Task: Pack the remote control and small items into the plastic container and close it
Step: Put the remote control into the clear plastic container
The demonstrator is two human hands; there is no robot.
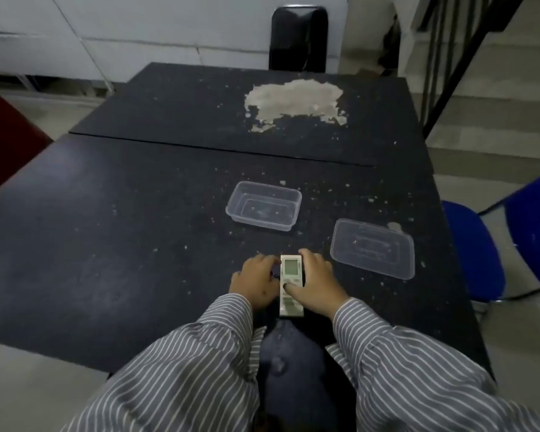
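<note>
A white remote control (290, 269) with a small screen lies flat on the black table (106, 229), near its front edge. My right hand (314, 283) grips it from the right, thumb across the buttons and fingers along its right side. My left hand (258, 283) rests beside its left edge, fingers curled over something small and dark that I cannot make out. A clear plastic container (264, 205) stands open and empty beyond the hands. Its clear lid (373, 247) lies flat to the right.
A blue chair (487, 244) stands at the table's right side and a black chair (300, 39) at the far end. A second black tabletop (200, 101) with a worn pale patch adjoins behind. A dark red object (7, 138) sits at the left.
</note>
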